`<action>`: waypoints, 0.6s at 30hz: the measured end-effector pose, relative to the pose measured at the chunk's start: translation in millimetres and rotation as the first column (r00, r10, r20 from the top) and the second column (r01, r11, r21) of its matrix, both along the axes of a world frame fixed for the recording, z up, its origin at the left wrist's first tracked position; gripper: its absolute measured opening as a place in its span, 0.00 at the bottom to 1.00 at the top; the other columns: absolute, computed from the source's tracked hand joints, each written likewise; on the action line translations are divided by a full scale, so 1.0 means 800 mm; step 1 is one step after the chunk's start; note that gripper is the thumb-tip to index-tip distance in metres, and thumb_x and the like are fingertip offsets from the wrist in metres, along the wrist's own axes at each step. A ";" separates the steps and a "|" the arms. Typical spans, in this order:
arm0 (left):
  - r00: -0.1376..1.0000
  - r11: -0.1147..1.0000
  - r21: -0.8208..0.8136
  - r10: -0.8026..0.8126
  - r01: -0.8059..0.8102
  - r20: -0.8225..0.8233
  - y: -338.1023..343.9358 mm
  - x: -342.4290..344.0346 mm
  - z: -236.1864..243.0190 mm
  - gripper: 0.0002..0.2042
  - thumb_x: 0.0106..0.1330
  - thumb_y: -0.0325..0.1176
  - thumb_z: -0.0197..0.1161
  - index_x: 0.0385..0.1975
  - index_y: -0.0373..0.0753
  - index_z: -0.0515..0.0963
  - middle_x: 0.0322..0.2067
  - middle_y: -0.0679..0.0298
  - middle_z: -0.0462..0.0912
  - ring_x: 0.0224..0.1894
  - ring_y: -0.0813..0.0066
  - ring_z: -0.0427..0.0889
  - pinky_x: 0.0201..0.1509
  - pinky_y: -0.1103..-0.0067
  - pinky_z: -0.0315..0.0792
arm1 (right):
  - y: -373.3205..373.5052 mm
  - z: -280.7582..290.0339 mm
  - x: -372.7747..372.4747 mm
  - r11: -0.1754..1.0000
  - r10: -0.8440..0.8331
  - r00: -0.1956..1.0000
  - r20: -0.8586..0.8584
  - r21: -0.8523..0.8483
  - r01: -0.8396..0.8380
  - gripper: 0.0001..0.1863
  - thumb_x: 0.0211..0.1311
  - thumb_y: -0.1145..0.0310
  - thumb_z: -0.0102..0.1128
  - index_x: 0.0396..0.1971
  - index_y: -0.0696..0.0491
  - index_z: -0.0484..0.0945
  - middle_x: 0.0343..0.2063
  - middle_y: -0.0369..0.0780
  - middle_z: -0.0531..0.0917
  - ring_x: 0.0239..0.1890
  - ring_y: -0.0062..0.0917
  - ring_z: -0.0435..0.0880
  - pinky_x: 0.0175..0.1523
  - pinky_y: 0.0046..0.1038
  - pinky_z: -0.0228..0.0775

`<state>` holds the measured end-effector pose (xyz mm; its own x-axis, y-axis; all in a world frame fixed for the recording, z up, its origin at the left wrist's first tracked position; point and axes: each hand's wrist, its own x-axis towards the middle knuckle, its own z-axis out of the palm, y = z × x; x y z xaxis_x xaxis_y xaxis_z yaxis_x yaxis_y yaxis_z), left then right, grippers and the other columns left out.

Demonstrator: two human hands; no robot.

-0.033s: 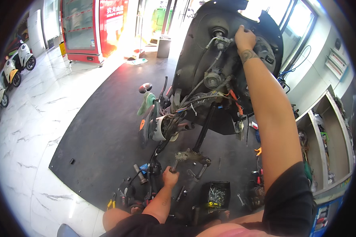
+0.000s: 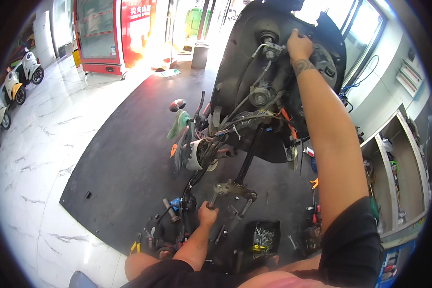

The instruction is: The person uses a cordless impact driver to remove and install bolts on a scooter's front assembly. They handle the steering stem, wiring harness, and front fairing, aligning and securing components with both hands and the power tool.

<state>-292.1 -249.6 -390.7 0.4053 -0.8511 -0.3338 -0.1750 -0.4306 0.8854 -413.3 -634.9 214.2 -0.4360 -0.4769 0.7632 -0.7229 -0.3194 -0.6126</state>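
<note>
Gripped in my left hand [image 2: 207,213] is a metal front fork tube [image 2: 215,196], part of a fork with a long black steering stem [image 2: 251,156]. My right hand [image 2: 300,48], fingers curled, holds the upper part of a large black plastic body panel [image 2: 242,53], tilted upright. Cables, a round metal fitting [image 2: 261,96] and orange wires [image 2: 288,120] hang on the panel. Left of it lies a handlebar assembly with a mirror [image 2: 176,105], a green cloth [image 2: 179,124] and bundled wires. My right hand's fingertips are partly hidden.
A dark mat [image 2: 108,168] covers the floor, holding a box of bolts [image 2: 263,235], pliers [image 2: 135,246] and other tools. Parked scooters [image 2: 19,86] line the left. A red display fridge [image 2: 111,67] stands at the back, metal shelving [image 2: 393,173] at the right.
The top of the black panel and my right hand have shifted very slightly to the right. My left hand and the fork look unchanged.
</note>
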 end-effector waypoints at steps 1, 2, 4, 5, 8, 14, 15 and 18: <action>1.000 1.000 -0.005 -0.009 0.009 0.005 0.000 0.000 -0.002 0.16 0.50 0.34 0.74 0.38 0.39 0.80 0.33 0.55 0.88 0.41 0.51 0.88 0.47 0.62 0.78 | -0.008 -0.001 -0.005 0.998 0.022 0.999 -0.035 -0.057 -0.024 0.29 0.67 0.45 0.57 0.44 0.58 0.89 0.44 0.54 0.90 0.53 0.52 0.86 0.62 0.46 0.75; 1.000 1.000 -0.014 0.001 -0.001 0.011 0.000 -0.001 -0.004 0.16 0.50 0.34 0.74 0.38 0.39 0.80 0.33 0.55 0.88 0.41 0.52 0.88 0.47 0.62 0.78 | -0.015 -0.001 -0.010 0.995 0.029 0.998 -0.060 -0.092 -0.035 0.29 0.67 0.45 0.57 0.43 0.58 0.89 0.43 0.54 0.90 0.53 0.53 0.87 0.61 0.46 0.75; 1.000 1.000 -0.010 -0.005 0.005 0.009 -0.001 -0.002 -0.007 0.16 0.50 0.35 0.74 0.38 0.39 0.80 0.32 0.56 0.88 0.40 0.52 0.89 0.46 0.62 0.79 | -0.032 0.004 -0.026 0.987 0.118 0.984 -0.135 -0.096 -0.132 0.32 0.70 0.41 0.58 0.41 0.60 0.89 0.38 0.54 0.90 0.46 0.48 0.88 0.57 0.42 0.75; 1.000 0.999 -0.034 0.003 -0.003 0.009 -0.001 -0.002 -0.009 0.16 0.50 0.34 0.74 0.38 0.38 0.80 0.32 0.56 0.89 0.40 0.52 0.89 0.46 0.63 0.79 | -0.043 0.005 -0.033 0.982 0.163 0.982 -0.100 -0.076 -0.170 0.31 0.70 0.42 0.58 0.35 0.61 0.88 0.30 0.54 0.88 0.39 0.49 0.87 0.51 0.42 0.75; 1.000 0.999 -0.031 -0.006 0.006 -0.009 -0.002 -0.001 -0.010 0.16 0.50 0.34 0.75 0.38 0.38 0.80 0.33 0.56 0.89 0.40 0.52 0.89 0.47 0.63 0.79 | -0.086 0.004 -0.054 0.988 0.099 0.984 -0.151 -0.099 -0.114 0.31 0.70 0.43 0.57 0.33 0.62 0.87 0.30 0.55 0.88 0.41 0.50 0.88 0.51 0.43 0.76; 0.999 0.993 -0.104 0.053 -0.054 -0.009 -0.003 -0.006 -0.010 0.13 0.49 0.29 0.72 0.30 0.34 0.75 0.25 0.55 0.83 0.30 0.59 0.84 0.40 0.67 0.77 | -0.133 0.018 -0.088 0.986 -0.163 0.847 -0.505 -0.064 0.152 0.31 0.71 0.44 0.55 0.34 0.62 0.87 0.34 0.58 0.88 0.45 0.52 0.89 0.52 0.43 0.77; 0.998 0.990 -0.129 0.064 -0.065 -0.008 -0.003 -0.007 -0.010 0.12 0.49 0.29 0.71 0.29 0.34 0.75 0.24 0.57 0.82 0.28 0.61 0.82 0.39 0.67 0.76 | -0.128 0.022 -0.087 0.991 -0.129 0.889 -0.440 -0.014 0.136 0.31 0.71 0.44 0.55 0.35 0.62 0.87 0.35 0.58 0.88 0.46 0.52 0.88 0.53 0.43 0.77; 0.997 0.987 -0.140 0.069 -0.073 -0.029 -0.003 -0.007 -0.013 0.12 0.50 0.28 0.71 0.29 0.34 0.74 0.22 0.58 0.79 0.26 0.65 0.79 0.36 0.68 0.75 | -0.099 0.028 -0.069 0.997 -0.078 0.926 -0.370 -0.013 0.079 0.31 0.72 0.44 0.54 0.37 0.62 0.86 0.37 0.58 0.87 0.48 0.52 0.87 0.54 0.43 0.76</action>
<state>-297.5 -251.9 -401.0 0.4596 -0.8596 -0.2231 -0.1263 -0.3119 0.9417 -468.4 -714.5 236.7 -0.1587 -0.4541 0.8767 -0.9210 -0.2519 -0.2972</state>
